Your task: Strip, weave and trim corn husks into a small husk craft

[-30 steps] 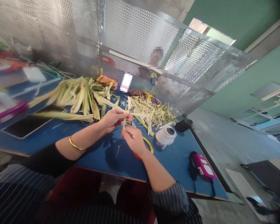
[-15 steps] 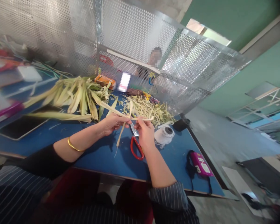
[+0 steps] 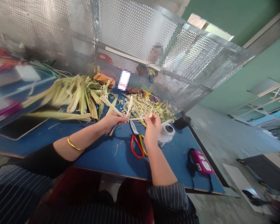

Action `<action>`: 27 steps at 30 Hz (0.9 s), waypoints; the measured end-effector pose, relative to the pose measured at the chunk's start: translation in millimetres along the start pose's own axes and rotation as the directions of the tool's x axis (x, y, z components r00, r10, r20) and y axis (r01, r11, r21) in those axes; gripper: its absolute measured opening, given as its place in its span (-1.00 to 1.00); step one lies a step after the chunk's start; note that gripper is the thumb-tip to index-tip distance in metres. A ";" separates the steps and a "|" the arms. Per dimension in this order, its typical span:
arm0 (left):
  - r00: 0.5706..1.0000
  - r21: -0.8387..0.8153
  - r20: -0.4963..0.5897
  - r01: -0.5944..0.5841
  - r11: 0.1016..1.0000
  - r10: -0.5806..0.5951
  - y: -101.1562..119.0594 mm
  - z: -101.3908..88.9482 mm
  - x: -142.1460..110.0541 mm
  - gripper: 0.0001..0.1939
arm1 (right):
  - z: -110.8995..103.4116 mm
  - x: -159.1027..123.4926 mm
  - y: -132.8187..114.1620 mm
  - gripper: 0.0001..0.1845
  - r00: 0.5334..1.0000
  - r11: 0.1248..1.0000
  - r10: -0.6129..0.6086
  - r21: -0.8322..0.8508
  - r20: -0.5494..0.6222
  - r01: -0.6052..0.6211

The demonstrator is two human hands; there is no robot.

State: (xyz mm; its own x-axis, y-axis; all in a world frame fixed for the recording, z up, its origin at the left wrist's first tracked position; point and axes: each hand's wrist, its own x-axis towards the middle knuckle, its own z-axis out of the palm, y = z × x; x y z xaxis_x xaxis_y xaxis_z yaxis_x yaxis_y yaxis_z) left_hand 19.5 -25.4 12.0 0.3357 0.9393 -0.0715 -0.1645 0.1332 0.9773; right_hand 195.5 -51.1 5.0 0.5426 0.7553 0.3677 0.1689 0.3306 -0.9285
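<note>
My left hand point(image 3: 113, 122) is closed, pinching crossed pale corn husk strips point(image 3: 129, 107) whose ends stick up and out past the fingers. Between the hands a narrow strip is drawn nearly straight, and my right hand point(image 3: 152, 129) pinches its other end. Below them, scissors point(image 3: 137, 146) with one red and one yellow handle lie on the blue table point(image 3: 107, 158), blades pointing away. Right beside my right hand stands a spool of white thread point(image 3: 166, 133), partly hidden by it. Behind the hands is a heap of shredded husk point(image 3: 154, 107).
Whole corn husks point(image 3: 77, 95) are piled at the left, near a dark phone-like slab point(image 3: 16, 127). An orange packet point(image 3: 105, 80) and a lit phone point(image 3: 124, 80) are at the back, before a perforated metal screen point(image 3: 130, 28). A purple box point(image 3: 203, 161) sits at the right.
My right hand has moved right, away from the left, stretching the strip between them. The strip end hanging below my left hand has swung up, and the yellow scissor handle now shows.
</note>
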 end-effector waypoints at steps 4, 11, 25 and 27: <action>0.993 0.060 0.108 0.048 0.997 -0.054 0.6 0.9 -4.3 -0.77 | -12.7 7.6 -8.4 -0.69 0.938 0.882 -0.341 -0.325 0.059 0.341; 0.959 0.121 0.259 0.085 0.989 -0.114 -1.5 1.7 -6.2 -0.56 | 1.9 -8.2 -7.2 -0.70 0.815 0.983 0.176 -0.058 0.552 -0.173; 0.988 0.332 0.134 0.025 0.943 -0.073 -3.7 13.7 -14.5 -0.71 | 1.5 -10.2 -0.3 -0.78 0.969 0.936 -0.150 -0.288 0.196 0.203; 0.987 0.402 0.145 0.004 0.916 -0.068 -4.6 15.0 -15.9 -0.69 | -3.0 -9.1 -8.2 -0.69 0.910 0.832 -0.390 -0.371 0.138 0.412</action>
State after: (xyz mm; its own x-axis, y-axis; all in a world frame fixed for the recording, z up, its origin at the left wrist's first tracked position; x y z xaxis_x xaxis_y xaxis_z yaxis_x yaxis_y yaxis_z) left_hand 28.8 -45.7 11.6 0.4770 0.8723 -0.1078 0.2235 -0.0017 0.9747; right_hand 191.6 -62.4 9.1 0.3146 0.6368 0.7039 0.6698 0.3765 -0.6400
